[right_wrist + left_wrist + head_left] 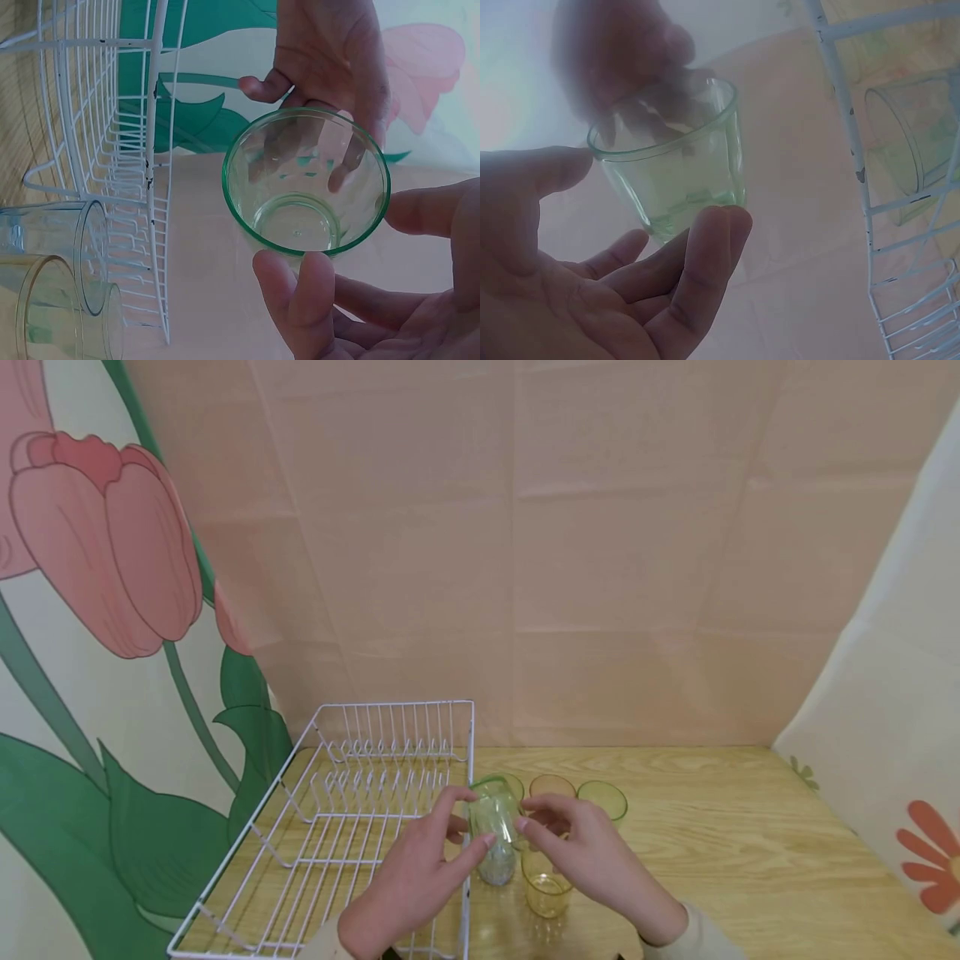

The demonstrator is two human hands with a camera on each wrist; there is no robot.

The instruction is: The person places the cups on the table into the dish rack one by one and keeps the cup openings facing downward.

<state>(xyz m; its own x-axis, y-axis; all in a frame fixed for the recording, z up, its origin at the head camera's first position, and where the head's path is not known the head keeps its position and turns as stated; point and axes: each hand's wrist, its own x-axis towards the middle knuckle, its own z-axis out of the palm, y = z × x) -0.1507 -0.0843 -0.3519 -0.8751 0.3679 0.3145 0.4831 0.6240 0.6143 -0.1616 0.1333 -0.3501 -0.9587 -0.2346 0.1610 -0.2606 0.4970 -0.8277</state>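
Observation:
A pale green drinking glass (492, 814) is held tilted between both hands above the table. My left hand (420, 864) grips it from the left, with thumb and fingers on its rim and base in the left wrist view. From the other side my right hand (588, 852) holds the glass (300, 187) near its green rim with thumb and fingertips. Just beneath stand a clear bluish glass (497, 867) and a yellow glass (548, 895). Behind the right hand are an orange-rimmed glass (552, 787) and a yellow-green glass (611, 799); another greenish one is partly hidden.
A white wire dish rack (315, 862) stands left of the glasses, its long side close to the left hand. The wooden table (720, 843) extends to the right. A plain pinkish cloth (600, 568) hangs behind, and a tulip-patterned cloth (112, 552) hangs at left.

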